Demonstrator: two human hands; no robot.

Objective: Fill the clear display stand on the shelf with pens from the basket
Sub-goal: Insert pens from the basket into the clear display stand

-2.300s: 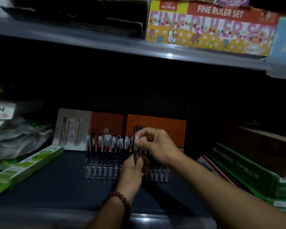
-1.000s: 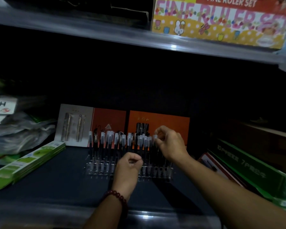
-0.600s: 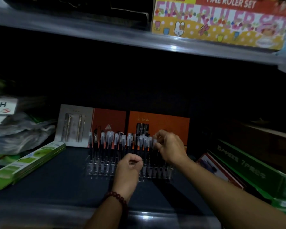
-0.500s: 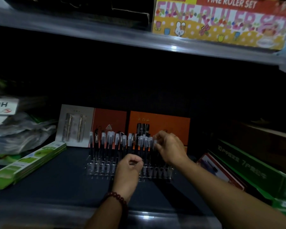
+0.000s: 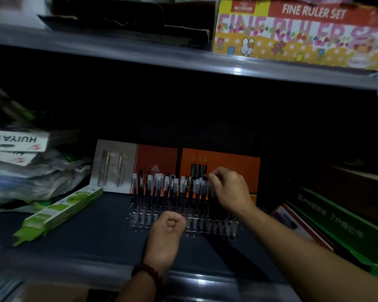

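Pinched tight: the right hand (image 5: 230,189) has its grip on the cap of a pen (image 5: 212,191) at the row's right end. The left hand (image 5: 169,228) is balled up against the clear display stand (image 5: 138,222); whether it holds anything, can't tell. The stand sits mid-shelf (image 5: 92,236), lined with upright pens (image 5: 157,182).

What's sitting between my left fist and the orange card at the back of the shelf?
The clear display stand, with its rows of upright pens, in the head view.
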